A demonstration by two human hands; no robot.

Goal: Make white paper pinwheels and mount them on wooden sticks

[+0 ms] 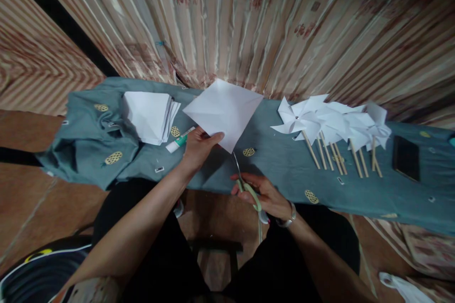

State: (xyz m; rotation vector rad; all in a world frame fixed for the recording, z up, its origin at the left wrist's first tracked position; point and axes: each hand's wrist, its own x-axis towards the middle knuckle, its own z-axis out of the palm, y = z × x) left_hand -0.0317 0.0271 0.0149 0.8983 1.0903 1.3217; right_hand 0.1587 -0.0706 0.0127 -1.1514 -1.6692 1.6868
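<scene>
My left hand (201,147) pinches a square sheet of white paper (227,109) near its lower left edge, thumb on top. The sheet is turned with one corner toward me and shows faint crease lines. In my right hand (265,193) is a pair of scissors (249,191) with pale green handles. Their blades point up at the sheet's near corner; whether they touch the paper I cannot tell. Beside my left hand lies a glue stick (180,140) with a green and white label.
A stack of white paper (147,116) lies left on the green cloth (209,170). Several white paper pinwheels (330,120) on wooden sticks overlap to the right. Past them is a dark phone (405,158). A pleated patterned curtain (227,23) hangs behind the narrow surface.
</scene>
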